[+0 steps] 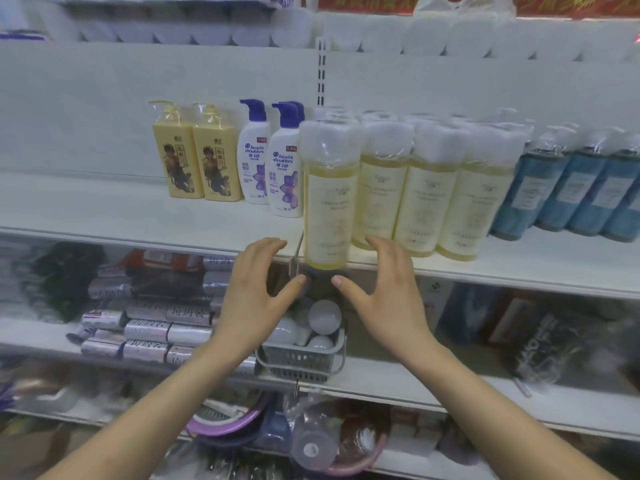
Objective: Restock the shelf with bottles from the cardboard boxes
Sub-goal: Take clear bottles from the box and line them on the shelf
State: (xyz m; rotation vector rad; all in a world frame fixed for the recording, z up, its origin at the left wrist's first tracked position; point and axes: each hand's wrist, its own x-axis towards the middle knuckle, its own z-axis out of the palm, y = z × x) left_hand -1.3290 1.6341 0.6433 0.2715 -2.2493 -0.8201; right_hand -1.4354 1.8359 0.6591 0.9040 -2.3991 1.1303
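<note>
at the front edge of the white shelf (138, 216), a pale yellow bottle (329, 202) is stood upright at the left end of a row of like bottles (426, 192), just beside the white pump bottles (284, 174). the left hand (256, 296) and right hand (384, 292) are held either side of its base, fingers spread and released, nothing grasped.

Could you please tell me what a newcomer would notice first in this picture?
A pale-yellow bottle stands at the front of the shelf, leftmost in its row, with the left hand and right hand open either side of its base, gripping nothing. Blue bottles line up to the right, white pump bottles to the left.
</note>
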